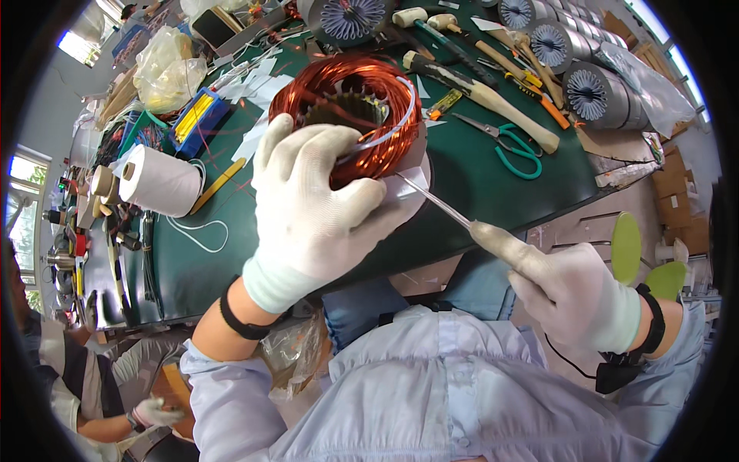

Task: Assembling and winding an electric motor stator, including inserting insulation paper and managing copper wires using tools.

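Observation:
A motor stator (319, 85) wound with thick bundles of copper wire stands on the green table, its slotted core showing inside the ring. My left hand (312, 204), in a white glove, grips the near-left part of the windings, fingers over the rim. A white sleeve (406, 108) curves along the right side of the coil. My right hand (577, 289), also gloved, is closed round a slender pointed metal tool (435, 202); its handle end is hidden in the palm. The tool's tip meets the windings' lower right edge, beside a pale sheet (402, 191).
Teal-handled scissors (504, 142), a wooden-handled mallet (493, 100) and an orange cutter (550, 104) lie to the right. A white thread spool (162, 181) and yellow knife (219, 185) are left. More stators (604, 96) line the far right. Another person's gloved hand (158, 412) shows lower left.

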